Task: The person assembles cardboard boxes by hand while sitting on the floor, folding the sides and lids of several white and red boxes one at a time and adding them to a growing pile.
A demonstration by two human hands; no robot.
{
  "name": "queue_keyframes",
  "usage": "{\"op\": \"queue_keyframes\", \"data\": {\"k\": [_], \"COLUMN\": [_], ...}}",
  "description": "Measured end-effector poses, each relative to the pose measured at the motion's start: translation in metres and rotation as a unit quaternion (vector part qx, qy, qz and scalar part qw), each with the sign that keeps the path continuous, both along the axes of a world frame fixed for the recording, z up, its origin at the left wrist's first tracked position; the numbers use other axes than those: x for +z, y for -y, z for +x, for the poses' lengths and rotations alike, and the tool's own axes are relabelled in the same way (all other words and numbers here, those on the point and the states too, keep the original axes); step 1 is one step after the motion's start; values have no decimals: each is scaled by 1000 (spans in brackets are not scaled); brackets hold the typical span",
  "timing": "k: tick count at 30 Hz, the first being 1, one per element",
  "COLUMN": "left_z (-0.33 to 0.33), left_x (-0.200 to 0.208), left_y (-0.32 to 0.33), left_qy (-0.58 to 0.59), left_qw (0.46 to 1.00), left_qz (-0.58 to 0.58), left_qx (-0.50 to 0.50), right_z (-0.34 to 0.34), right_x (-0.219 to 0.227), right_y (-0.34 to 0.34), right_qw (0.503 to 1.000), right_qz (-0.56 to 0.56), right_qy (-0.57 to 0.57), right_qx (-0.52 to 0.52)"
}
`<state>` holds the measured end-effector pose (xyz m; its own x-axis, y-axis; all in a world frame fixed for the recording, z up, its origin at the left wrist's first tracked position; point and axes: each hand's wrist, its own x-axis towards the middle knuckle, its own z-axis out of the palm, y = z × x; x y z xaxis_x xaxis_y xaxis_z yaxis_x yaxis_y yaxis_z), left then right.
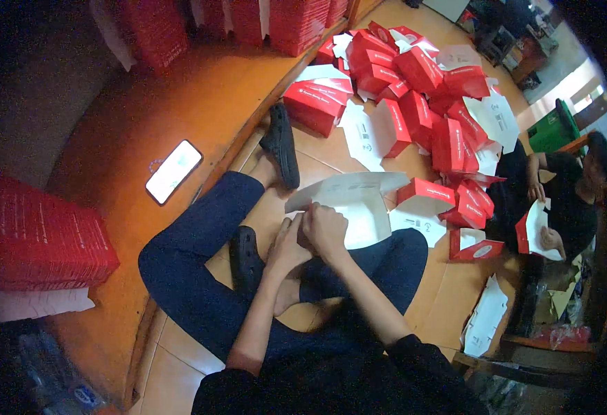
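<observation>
Between my bent legs a partly folded cardboard box (368,220) shows its white inside, with a long flap raised along its far side. My left hand (288,246) is closed at the box's near left corner. Right beside it, my right hand (325,232) is curled into a fist-like grip on the same corner. The two hands touch, and they hide the exact bit of cardboard under the fingers.
Red folded boxes (424,131) lie heaped ahead and to the right. On the wooden ledge at left are a lit phone (174,171) and stacks of flat red cardboard (51,235). A co-worker (566,187) handles a box at far right, near a green bin (554,128).
</observation>
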<state>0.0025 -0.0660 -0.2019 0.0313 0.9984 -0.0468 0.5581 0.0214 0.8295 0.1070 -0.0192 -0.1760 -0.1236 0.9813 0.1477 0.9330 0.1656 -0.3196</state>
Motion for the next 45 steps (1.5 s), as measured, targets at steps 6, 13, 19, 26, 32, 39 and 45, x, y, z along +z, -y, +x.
{"op": "queue_keyframes", "data": {"k": [6,13,19,26,32,39,45], "left_z": [2,-7,24,14,16,16,8], "left_x": [-30,-45,-11,-11,-14,-16,-28], "left_y": [-6,-42,-60,-52,-55,-55,-58], "left_qy": [45,256,135,124,130,89,33], "left_qw": [990,960,968,975,973,978,979], "left_qz": [133,95,93,128,137,140,163], "left_qx": [2,57,188,132,134,123,121], "right_z": [14,122,115,106,108,109,106], "right_x": [2,7,-11,-15,-20,-38,-34], "right_y": [-4,-15,-26,-19,-20,-20,-20], "right_qw": [998,974,965,970,969,972,972], "right_qz": [-38,-100,-147,-127,-132,-99,-90], "right_qy": [-36,-66,-55,-23,-13,-6,-4], "right_qx": [28,-191,-208,-204,-210,-213,-216]}}
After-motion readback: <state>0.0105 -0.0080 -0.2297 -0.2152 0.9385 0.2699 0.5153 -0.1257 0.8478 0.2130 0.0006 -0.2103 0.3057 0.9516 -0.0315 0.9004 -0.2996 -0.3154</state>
